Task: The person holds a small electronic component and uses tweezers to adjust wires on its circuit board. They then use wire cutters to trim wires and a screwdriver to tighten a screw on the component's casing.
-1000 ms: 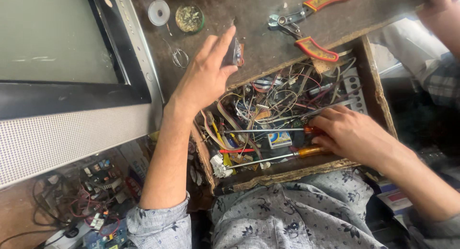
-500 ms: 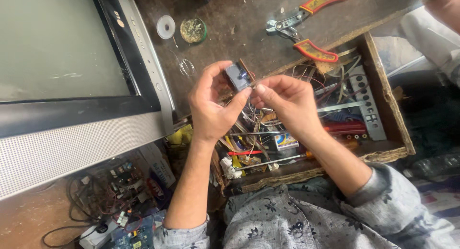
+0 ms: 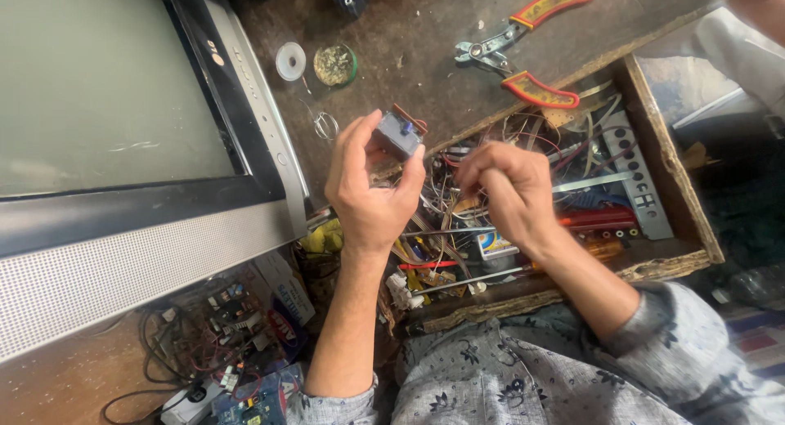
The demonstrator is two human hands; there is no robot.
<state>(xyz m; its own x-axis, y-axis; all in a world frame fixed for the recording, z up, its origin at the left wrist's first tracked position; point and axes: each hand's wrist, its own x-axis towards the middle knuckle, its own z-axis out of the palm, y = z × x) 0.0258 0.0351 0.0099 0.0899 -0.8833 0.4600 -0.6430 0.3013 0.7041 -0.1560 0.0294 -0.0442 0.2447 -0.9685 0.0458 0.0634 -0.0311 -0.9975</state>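
Head view, looking down on a repair bench. Left hand point(image 3: 370, 198) raised over the bench edge, thumb and fingers closed on a small grey part point(image 3: 398, 134) w/ a brown edge and thin wires at its top; part sits at the fingertips, above the gap between bench and drawer. Right hand point(image 3: 505, 194) just beside it, slightly lower, fingers curled inward w/ thumb and forefinger pinched together; cannot tell whether anything is held in the pinch. The two hands are near but apart.

Below the hands: open wooden drawer point(image 3: 672, 180) packed w/ tangled wires, a screwdriver w/ an orange handle point(image 3: 601, 248), a grey strip w/ round sockets point(image 3: 634, 170) and other small bits.

On the dark benchtop point(image 3: 409, 33): pliers w/ red-and-yellow handles point(image 3: 523, 53), jaws open, upper right of the hands; a white solder reel point(image 3: 290, 61) and a round tin point(image 3: 334, 64) side by side, upper left; a small wire loop point(image 3: 325, 125) near the left hand.

Left: a TV set point(image 3: 106, 131) w/ grey frame. Lower left: circuit boards and cables point(image 3: 221, 327) on the floor. Foreground: sleeves of a grey flower-print shirt point(image 3: 507, 376).
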